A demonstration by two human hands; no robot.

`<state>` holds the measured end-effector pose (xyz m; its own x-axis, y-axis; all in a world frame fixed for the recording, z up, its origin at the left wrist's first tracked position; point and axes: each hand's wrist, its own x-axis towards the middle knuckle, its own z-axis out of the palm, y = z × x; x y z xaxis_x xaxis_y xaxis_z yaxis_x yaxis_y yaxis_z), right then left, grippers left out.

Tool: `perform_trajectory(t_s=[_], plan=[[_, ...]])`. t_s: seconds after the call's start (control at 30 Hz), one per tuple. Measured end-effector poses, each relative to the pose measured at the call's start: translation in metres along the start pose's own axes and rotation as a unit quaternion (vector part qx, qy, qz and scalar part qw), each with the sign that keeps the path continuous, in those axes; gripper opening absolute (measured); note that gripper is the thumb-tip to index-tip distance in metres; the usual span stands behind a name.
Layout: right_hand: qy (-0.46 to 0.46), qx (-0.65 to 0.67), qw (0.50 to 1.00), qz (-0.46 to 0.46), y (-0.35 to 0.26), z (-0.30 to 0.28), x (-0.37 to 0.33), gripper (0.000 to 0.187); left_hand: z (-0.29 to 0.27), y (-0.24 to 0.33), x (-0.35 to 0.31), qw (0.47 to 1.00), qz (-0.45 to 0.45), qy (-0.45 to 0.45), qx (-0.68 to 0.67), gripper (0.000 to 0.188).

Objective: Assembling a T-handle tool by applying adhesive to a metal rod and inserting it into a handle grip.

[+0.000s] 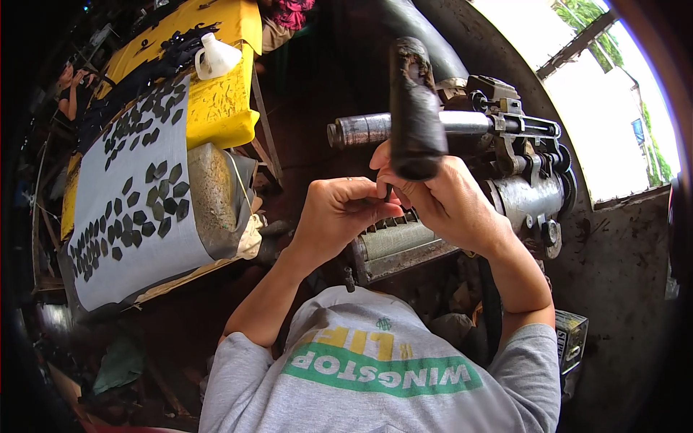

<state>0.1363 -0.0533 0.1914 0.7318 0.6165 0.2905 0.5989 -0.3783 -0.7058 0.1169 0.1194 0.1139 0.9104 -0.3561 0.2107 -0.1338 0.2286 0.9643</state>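
My left hand and my right hand meet in front of my chest, fingertips pinched together. Between them a small dark piece shows, mostly covered by the fingers, so its full shape is hidden. Just beneath the hands is a machine with a ridged, light-coloured bed in a metal frame. A metal roller lies across behind them. Nearer to my eyes, a dark, worn cylinder overlaps the top of my right hand; whether the two touch I cannot tell.
On the left, a white sheet carries many flat, dark, five-sided pieces. Beyond it lie yellow sheeting, a white funnel-like container and black scraps. Gears and a metal drum stand at right. Another person is far left.
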Motion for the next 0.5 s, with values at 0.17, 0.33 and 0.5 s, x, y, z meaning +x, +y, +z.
perform_trajectory(t_s=[0.17,0.33,0.5], plan=[[0.031,-0.008,0.999,0.021,-0.008,0.001,0.005,0.012,0.001,0.005,-0.001,0.999,-0.012,0.014,0.045,0.014],[0.038,-0.005,0.997,0.069,-0.007,0.0,0.005,0.009,0.003,-0.003,0.001,0.999,-0.007,0.027,0.041,0.014],[0.05,0.115,0.99,0.057,0.003,0.0,0.004,0.022,-0.001,-0.01,0.004,0.999,-0.027,0.023,0.021,0.016]])
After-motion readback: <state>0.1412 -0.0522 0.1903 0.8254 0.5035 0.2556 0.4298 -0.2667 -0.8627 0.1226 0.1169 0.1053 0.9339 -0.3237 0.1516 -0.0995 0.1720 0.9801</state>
